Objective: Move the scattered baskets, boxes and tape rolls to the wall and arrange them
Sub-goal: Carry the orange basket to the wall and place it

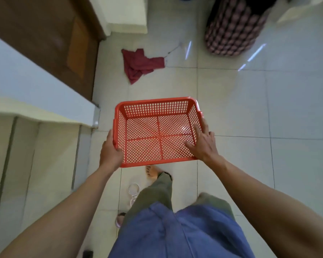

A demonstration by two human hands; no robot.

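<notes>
An empty red mesh basket point(153, 116) hangs level above the tiled floor, in the middle of the view. My left hand point(109, 152) grips its left rim near the front corner, thumb over the edge. My right hand point(203, 141) holds the right side, with the thumb reaching inside the basket and the fingers along the wall and rim. A clear tape roll point(133, 189) lies on the floor beside my leg, below the basket.
A crumpled dark red cloth point(140, 65) lies on the floor ahead. A patterned round hamper point(231, 28) stands at the back right. A brown wooden door point(45, 40) and a white ledge point(45, 107) line the left. My bare foot point(152, 172) steps forward under the basket.
</notes>
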